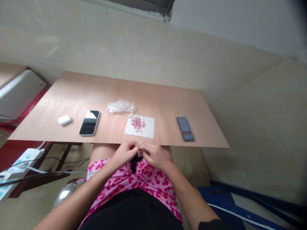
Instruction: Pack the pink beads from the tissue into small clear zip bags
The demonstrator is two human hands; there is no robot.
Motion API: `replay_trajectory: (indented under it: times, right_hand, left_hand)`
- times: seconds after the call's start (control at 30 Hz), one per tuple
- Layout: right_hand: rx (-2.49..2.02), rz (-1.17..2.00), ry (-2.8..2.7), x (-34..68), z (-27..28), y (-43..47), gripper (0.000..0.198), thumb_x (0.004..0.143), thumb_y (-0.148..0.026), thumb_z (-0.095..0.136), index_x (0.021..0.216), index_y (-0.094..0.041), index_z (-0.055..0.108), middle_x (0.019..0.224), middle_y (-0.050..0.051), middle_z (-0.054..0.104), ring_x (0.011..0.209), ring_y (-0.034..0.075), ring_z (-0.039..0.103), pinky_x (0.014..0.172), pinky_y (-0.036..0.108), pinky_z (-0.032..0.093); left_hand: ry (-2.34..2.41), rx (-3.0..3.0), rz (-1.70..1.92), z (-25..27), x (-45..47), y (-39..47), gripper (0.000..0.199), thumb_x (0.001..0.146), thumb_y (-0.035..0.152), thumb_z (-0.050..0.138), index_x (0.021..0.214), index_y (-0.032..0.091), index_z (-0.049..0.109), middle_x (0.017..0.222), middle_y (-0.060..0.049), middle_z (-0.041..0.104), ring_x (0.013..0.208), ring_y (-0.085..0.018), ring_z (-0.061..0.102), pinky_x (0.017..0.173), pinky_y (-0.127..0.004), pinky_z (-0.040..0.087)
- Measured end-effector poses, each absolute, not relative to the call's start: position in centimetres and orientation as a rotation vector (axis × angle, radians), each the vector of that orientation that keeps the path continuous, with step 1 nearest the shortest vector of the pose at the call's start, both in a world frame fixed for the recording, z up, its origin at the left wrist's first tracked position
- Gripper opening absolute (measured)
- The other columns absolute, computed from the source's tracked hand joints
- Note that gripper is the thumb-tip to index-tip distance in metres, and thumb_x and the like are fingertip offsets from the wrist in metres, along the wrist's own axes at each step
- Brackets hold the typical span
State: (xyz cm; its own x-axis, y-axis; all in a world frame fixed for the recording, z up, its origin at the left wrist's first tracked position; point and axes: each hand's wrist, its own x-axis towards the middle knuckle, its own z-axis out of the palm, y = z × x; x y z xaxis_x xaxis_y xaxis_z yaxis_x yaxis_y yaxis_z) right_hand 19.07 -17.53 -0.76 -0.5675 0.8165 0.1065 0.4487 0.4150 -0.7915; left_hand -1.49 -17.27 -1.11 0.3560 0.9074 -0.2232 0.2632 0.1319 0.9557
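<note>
Just off the front edge of the table, my left hand (128, 151) and my right hand (153, 154) meet over my lap. Both are closed, thumbs and fingers pinching a small clear plastic bag (139, 153) between them. Something pinkish shows through it, though fingers hide much of it. Beyond my hands, a white paper sheet (149, 131) lies flat on the table, with a pile of small pink beads or pellets (137, 124) on it. Behind the sheet's left corner is a heap of clear plastic bags (121, 106).
The wooden table (158, 99) stands against a tiled wall. On it lie a phone (89, 123), a white earbud case (64, 120) and a dark blurred object (185, 129). A power strip (24, 169) with cables is at lower left, and a blue frame (223, 198) at lower right.
</note>
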Motion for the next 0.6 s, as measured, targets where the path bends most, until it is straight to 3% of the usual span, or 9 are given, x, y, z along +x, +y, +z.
replay_trajectory:
  times: [0.13, 0.23, 0.33, 0.4, 0.6]
  right_hand:
    - [-1.131, 1.027, -2.087, 19.2, -0.3, -17.2, 0.021, 0.096, -0.016, 0.057, 0.101, -0.025, 0.076, 0.1, 0.007, 0.076, 0.091, 0.025, 0.07, 0.084, 0.035, 0.053]
    - [-1.138, 1.136, -1.94, 19.2, 0.1, -17.0, 0.021, 0.098, -0.02, 0.058, 0.103, -0.024, 0.079, 0.1, 0.007, 0.076, 0.093, 0.025, 0.07, 0.087, 0.038, 0.055]
    - [-1.11, 1.247, -1.856, 19.2, 0.2, -16.9, 0.023, 0.099, -0.021, 0.059, 0.105, -0.024, 0.081, 0.106, 0.007, 0.076, 0.099, 0.025, 0.07, 0.092, 0.038, 0.055]
    - [-1.07, 1.311, -1.855, 19.3, 0.1, -16.9, 0.024, 0.099, -0.022, 0.059, 0.105, -0.024, 0.082, 0.109, 0.007, 0.076, 0.102, 0.024, 0.07, 0.095, 0.038, 0.055]
    - [-1.079, 1.424, -1.863, 19.6, -0.2, -16.7, 0.027, 0.099, -0.023, 0.059, 0.114, -0.025, 0.081, 0.11, 0.007, 0.076, 0.103, 0.024, 0.069, 0.094, 0.037, 0.055]
  left_hand:
    - [1.137, 1.572, 0.698, -0.7, -1.4, -17.7, 0.026, 0.096, 0.035, 0.059, 0.076, 0.018, 0.063, 0.073, -0.002, 0.067, 0.069, -0.017, 0.061, 0.064, -0.028, 0.046]
    - [1.135, 1.828, 0.798, -0.4, -1.4, -18.0, 0.015, 0.094, 0.035, 0.068, 0.092, 0.02, 0.063, 0.09, -0.004, 0.067, 0.084, -0.021, 0.064, 0.076, -0.032, 0.052]
    - [1.125, 2.05, 0.891, -0.6, -1.5, -17.9, 0.045, 0.085, 0.038, 0.082, 0.12, 0.021, 0.058, 0.123, -0.013, 0.063, 0.115, -0.03, 0.062, 0.098, -0.044, 0.052]
    - [1.092, 2.109, 0.877, -1.1, -1.6, -17.8, 0.062, 0.083, 0.039, 0.084, 0.133, 0.022, 0.051, 0.132, -0.016, 0.06, 0.124, -0.033, 0.059, 0.104, -0.049, 0.05]
    - [1.139, 2.056, 0.703, -1.9, -2.0, -17.4, 0.057, 0.09, 0.038, 0.077, 0.135, 0.019, 0.049, 0.117, -0.013, 0.068, 0.106, -0.031, 0.068, 0.092, -0.046, 0.055]
